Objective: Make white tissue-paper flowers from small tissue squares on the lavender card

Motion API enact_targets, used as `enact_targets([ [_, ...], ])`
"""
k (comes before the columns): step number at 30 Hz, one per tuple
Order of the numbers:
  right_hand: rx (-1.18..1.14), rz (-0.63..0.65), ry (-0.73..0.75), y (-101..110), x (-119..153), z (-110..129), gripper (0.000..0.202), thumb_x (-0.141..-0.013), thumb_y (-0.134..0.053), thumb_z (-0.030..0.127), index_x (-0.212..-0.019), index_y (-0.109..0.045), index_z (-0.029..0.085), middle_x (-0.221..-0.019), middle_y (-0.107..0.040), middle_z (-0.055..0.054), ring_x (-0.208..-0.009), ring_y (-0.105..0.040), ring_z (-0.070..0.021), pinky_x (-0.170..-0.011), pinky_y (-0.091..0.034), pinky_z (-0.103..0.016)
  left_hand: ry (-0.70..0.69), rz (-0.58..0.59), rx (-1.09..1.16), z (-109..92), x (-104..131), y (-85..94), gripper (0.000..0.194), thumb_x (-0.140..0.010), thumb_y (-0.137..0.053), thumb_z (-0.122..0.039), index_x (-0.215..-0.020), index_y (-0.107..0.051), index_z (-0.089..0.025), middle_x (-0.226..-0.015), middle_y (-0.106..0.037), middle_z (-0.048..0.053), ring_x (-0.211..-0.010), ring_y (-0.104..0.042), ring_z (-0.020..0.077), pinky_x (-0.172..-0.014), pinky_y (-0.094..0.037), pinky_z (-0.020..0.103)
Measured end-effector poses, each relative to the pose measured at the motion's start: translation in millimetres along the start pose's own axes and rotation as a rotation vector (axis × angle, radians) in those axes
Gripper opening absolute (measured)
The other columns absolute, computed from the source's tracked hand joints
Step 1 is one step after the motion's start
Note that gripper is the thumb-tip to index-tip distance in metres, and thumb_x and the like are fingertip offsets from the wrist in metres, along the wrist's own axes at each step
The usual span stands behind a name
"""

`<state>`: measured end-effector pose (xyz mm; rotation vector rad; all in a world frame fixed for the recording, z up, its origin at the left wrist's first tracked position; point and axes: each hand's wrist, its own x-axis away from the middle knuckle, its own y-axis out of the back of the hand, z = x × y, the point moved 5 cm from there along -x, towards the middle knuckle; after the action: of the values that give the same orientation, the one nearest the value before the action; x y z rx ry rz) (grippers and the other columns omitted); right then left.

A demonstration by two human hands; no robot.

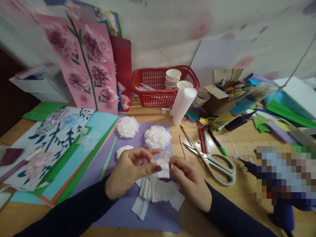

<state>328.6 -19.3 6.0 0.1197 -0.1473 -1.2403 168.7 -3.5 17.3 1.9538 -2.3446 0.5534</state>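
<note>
1. Thin white tissue-paper piece (164, 163) is hanging between the two hands, above a loose pile of white paper strips (153, 191) that is lying on a purple paper sheet (160, 219).
2. Beyond the left hand (125, 169), two fluffy white paper pompoms (127, 127) are resting on the sheet; a third white paper shape (124, 150) is sitting just behind that hand, which is partly hiding it.
3. Beyond and to the right of the right hand (192, 182), scissors with pale green handles (219, 168) are lying on the wooden table (234, 204); farther right, a dark blue tool (282, 214) is showing, partly pixelated.
4. Farther ahead of both hands, a white paper roll (182, 103) is standing before a red plastic basket (153, 97).
5. The left hand is pinching the piece between thumb and fingers, nearly closed.
6. The right hand is gripping its right edge, thumb against curled fingers.
</note>
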Motion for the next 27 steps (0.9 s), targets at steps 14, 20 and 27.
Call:
enact_targets([
  [14,-0.005,-0.046,0.081,0.9,12.0,4.2,0.033,-0.093,-0.045,0.039,-0.068,-0.051,0.018,-0.059,-0.047,0.003,-0.053,-0.042,-0.0102,-0.052,-0.034,-0.022,-0.543,-0.104,-0.594,-20.9,15.8,-6.0,0.015,-0.066,-0.078,-0.015,-0.061,-0.063,-0.016,-0.062,-0.067,-0.001,-0.059,-0.062,0.0105,-0.059,-0.048,0.02],
  [20,0.015,0.055,0.072,-7.2,11.9,9.4,0.031,-0.091,-0.048,0.041,-0.073,-0.054,0.017,-0.059,-0.048,0.001,-0.054,-0.043,-0.0109,-0.049,-0.034,-0.021,-0.628,-0.005,-0.696,-24.5,19.9,-13.2,0.019,-0.066,-0.076,-0.009,-0.058,-0.06,-0.015,-0.06,-0.066,-0.002,-0.056,-0.061,0.0096,-0.056,-0.045,0.019],
  [27,0.009,0.097,0.049,-8.1,11.4,9.0,0.03,-0.09,-0.05,0.041,-0.075,-0.058,0.016,-0.06,-0.053,0.0,-0.055,-0.046,-0.0114,-0.046,-0.034,-0.021,-0.55,0.068,-0.705,-21.9,17.2,-15.9,0.024,-0.067,-0.078,-0.019,-0.057,-0.058,-0.014,-0.059,-0.063,-0.002,-0.055,-0.06,0.0094,-0.055,-0.044,0.019],
])
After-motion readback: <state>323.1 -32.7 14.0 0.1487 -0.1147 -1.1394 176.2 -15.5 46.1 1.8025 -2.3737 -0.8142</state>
